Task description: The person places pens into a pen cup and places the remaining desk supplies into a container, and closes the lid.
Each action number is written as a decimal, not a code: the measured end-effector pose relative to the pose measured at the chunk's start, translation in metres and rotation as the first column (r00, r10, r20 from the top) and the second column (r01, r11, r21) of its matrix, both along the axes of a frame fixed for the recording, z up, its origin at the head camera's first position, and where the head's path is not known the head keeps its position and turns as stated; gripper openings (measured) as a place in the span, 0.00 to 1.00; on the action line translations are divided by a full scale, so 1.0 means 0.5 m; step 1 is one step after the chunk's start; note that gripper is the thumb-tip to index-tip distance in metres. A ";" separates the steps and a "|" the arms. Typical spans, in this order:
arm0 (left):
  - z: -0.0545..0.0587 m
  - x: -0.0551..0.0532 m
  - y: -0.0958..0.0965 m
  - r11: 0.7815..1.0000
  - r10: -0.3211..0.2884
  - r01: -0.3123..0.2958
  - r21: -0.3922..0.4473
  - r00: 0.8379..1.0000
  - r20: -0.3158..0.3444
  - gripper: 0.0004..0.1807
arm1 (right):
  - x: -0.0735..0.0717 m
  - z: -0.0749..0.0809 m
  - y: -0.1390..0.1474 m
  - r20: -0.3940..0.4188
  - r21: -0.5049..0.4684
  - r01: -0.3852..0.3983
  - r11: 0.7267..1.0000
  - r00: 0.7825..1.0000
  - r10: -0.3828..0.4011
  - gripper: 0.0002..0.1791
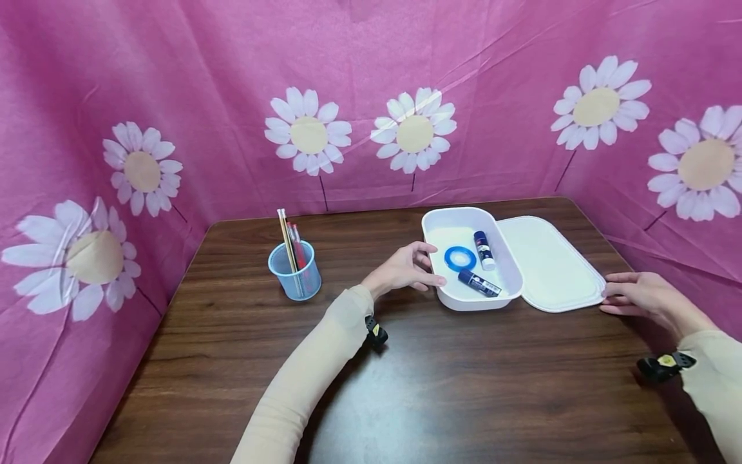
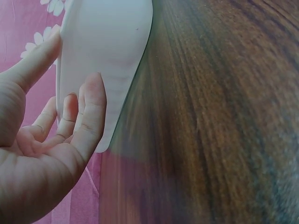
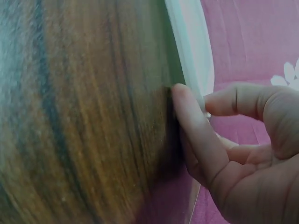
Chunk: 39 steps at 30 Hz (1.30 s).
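A white plastic box (image 1: 504, 298) stands uncovered on the table, holding a blue roll of tape (image 1: 453, 260), a white glue stick with a dark cap (image 1: 484, 250) and a dark blue tube (image 1: 479, 283). At the box's left side my left hand (image 1: 406, 267) grips the rim, its thumb (image 2: 44, 56) on the edge and its other fingers against the outer wall. The white lid (image 1: 551, 264) lies flat to the right of the box. My right hand (image 1: 649, 298) pinches the lid's right edge, with the thumb on top and a finger (image 3: 196, 123) beneath.
A light blue mesh cup (image 1: 298, 283) with several pencils or thin brushes (image 1: 292, 245) stands left of my left hand. The brown wooden table (image 1: 464, 386) is bordered by a pink curtain (image 1: 359, 51) with daisies at the back and sides.
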State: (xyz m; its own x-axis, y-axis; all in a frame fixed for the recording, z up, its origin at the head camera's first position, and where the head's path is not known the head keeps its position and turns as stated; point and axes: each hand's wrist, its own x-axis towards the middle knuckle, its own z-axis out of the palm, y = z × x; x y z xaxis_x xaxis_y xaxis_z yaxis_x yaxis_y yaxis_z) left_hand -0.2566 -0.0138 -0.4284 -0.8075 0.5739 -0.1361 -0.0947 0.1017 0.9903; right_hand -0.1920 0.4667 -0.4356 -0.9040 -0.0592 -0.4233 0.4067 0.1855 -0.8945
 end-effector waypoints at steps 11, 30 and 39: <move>0.000 0.002 -0.003 1.000 -0.002 0.001 -0.031 0.999 -0.033 0.43 | 0.012 -0.018 0.010 -0.092 -0.495 -0.216 0.841 0.976 0.197 0.21; 0.005 0.001 -0.004 0.997 0.006 -0.012 -0.080 0.997 -0.076 0.42 | -0.009 -0.032 -0.096 -0.204 -0.633 -0.474 0.612 0.865 0.458 0.26; 0.008 0.003 -0.001 0.997 0.015 -0.020 -0.074 0.998 -0.063 0.42 | -0.001 -0.012 -0.159 0.028 -0.370 -0.450 0.813 0.869 0.494 0.18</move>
